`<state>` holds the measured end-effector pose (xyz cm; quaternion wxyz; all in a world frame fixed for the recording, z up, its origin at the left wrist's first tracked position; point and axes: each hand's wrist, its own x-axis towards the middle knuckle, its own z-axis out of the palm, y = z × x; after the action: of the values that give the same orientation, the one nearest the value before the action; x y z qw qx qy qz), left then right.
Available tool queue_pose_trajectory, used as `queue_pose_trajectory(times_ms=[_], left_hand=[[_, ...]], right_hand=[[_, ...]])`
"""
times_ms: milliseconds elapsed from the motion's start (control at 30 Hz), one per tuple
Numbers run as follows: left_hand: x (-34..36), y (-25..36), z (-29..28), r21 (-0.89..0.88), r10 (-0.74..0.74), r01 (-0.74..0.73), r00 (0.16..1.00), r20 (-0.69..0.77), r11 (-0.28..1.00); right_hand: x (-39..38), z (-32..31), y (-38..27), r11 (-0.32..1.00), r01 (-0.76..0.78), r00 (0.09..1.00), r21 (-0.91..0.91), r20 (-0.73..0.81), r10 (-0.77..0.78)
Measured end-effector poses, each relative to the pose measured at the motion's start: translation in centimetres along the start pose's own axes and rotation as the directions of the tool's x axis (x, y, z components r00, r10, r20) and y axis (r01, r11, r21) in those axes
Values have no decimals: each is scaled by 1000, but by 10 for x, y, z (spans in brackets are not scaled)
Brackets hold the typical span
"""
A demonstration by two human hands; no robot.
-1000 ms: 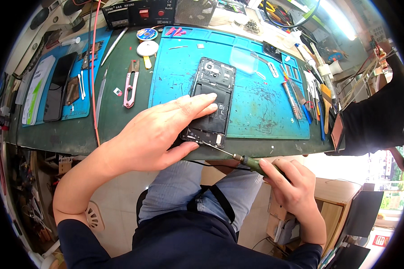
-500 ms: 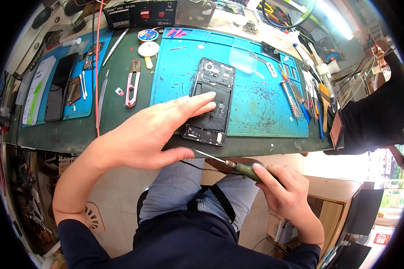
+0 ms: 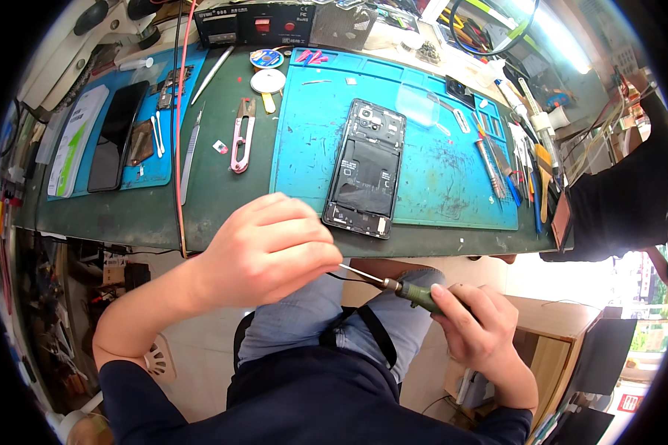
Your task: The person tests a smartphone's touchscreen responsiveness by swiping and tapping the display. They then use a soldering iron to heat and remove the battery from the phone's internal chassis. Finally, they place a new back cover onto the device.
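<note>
My right hand (image 3: 482,326) is closed round the green handle of a screwdriver (image 3: 416,294), whose thin metal shaft points left. At the shaft's end my left hand (image 3: 271,252) is closed, its fingertips bunched at the tip; whatever they pinch is hidden. A black cord runs just behind the shaft. Beyond my left hand a black phone (image 3: 366,174) without its back cover lies on a blue work mat (image 3: 441,189). Its camera part faces the far side, and its inner parts show. Neither hand covers it.
Left of the mat lie pink-handled snippers (image 3: 242,141), tweezers (image 3: 191,159) and round tins. Another phone (image 3: 119,137) rests on a smaller blue mat. Screwdrivers and brushes (image 3: 543,174) crowd the right side. A red cable (image 3: 177,148) crosses the bench's left part. A dark-sleeved arm (image 3: 616,200) is at right.
My left hand has come off the phone, drawn back toward me and closed at the screwdriver's tip. The whole view has shifted slightly, and the right hand still holds the screwdriver.
</note>
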<state>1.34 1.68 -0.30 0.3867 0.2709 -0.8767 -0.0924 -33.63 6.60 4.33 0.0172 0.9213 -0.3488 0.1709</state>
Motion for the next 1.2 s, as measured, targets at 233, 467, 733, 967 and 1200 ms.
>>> queue_pose_trajectory(times_ms=[233,467,733,967,1200], left_hand=[[-44,19,-35,36,-165,173,973,-161,984],[-57,29,-48,78,-112,102,984,137,992],[-12,23,-24,260,-229,181,959,165,948],[-11,16,-9,311,-226,156,953,200,937],[-11,16,-10,315,-228,157,953,202,936]], right_hand=[[-9,-14,-8,965,-128,990,227,94,109],[-1,-9,-8,979,-205,979,4,0,205],[1,0,-6,984,-174,985,-39,18,174],[1,1,-8,987,-158,986,-34,43,160],[-1,1,-6,986,-154,987,-55,25,156]])
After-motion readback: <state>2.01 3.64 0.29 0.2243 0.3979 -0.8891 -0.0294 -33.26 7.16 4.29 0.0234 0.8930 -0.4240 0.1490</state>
